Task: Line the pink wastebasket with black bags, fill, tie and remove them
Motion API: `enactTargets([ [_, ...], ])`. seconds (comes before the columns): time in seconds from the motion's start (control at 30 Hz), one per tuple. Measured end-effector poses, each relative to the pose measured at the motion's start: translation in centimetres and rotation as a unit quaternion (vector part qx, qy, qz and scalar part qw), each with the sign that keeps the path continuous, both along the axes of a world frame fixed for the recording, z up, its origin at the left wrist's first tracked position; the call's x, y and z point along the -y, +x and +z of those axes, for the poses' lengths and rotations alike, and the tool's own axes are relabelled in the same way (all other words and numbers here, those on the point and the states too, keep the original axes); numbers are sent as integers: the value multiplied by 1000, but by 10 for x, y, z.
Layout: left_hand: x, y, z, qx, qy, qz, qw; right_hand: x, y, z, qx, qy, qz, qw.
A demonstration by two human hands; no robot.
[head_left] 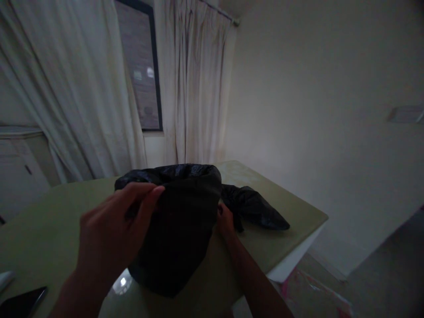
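Note:
A black bag (185, 221) with a wide, crinkled, shiny rim stands on the table in front of me. My left hand (122, 212) pinches its near rim between thumb and fingers. Low on the bag's right side, my right hand (225, 217) has its fingers curled in against the black material, partly hidden behind the bag. From there a bunched black plastic piece (256, 206) stretches right across the table; whether it belongs to the same bag I cannot tell. The inside of the bag is too dark to make out.
The pale green table (285, 203) has its right corner near a bare wall (314, 110). A dark phone-like object (23, 302) and a white object (5, 279) lie at lower left. Curtains (198, 88) hang by a window (141, 66). Clear plastic wrapping (314, 291) is on the floor.

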State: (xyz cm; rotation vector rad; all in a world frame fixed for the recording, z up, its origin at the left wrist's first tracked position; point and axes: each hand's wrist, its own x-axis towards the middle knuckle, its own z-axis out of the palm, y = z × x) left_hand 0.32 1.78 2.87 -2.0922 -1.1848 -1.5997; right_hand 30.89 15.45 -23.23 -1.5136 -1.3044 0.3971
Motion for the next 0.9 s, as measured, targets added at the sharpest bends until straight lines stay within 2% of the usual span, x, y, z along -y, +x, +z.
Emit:
enactTargets([
  [0.1, -12, 9, 30, 60, -55, -4, 997, 1, 0, 2, 3, -9, 0, 1000],
  [0.2, -31, 18, 61, 150, -88, -85, 981, 7, 0, 8, 4, -14, 0, 1000],
  [0.27, -46, 23, 75, 220, -114, -152, 957, 11, -1, 13, 2, -16, 2, 1000],
  [0.37, -70, 30, 84, 291, -170, -257, 906, 16, -3, 18, -3, -18, 5, 1000],
  [0.47, -81, 32, 89, 304, -250, -357, 847, 18, -3, 20, -7, -18, 4, 1000],
  [0.53, -80, 30, 93, 304, -259, -382, 833, 19, -4, 20, -9, -16, 2, 1000],
  [0.6, -74, 26, 98, 293, -231, -371, 850, 19, -4, 21, -12, -14, -1, 1000],
  [0.67, -71, 23, 103, 272, -196, -336, 880, 20, -5, 21, -15, -12, -1, 1000],
  [0.77, -79, 20, 108, 229, -135, -287, 920, 20, -5, 22, -17, -13, 4, 1000],
  [0.9, -106, 12, 110, 206, -123, -275, 931, 19, -5, 22, -22, -16, 12, 1000],
])
